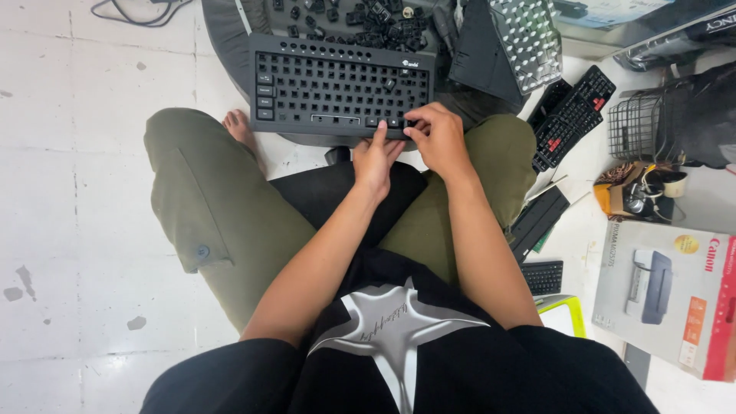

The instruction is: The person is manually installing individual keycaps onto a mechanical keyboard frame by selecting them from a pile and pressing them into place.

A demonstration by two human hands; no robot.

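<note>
A black keyboard (337,84) with most keycaps removed lies on a round dark stool (222,31) in front of my knees. My left hand (376,157) rests at the keyboard's near edge, its index finger pressing on the bottom row. My right hand (437,136) sits beside it at the lower right corner, thumb and fingers pinched on a small black keycap (409,123) in the bottom row. Loose black keycaps (368,23) lie in a heap behind the keyboard.
A dismantled keyboard frame (529,42) leans at the stool's right. Other keyboards (575,115) lie on the tiled floor to the right, along with a wire basket (644,126), a printer box (667,295) and a small keypad (543,276). My bare foot (239,126) is by the stool.
</note>
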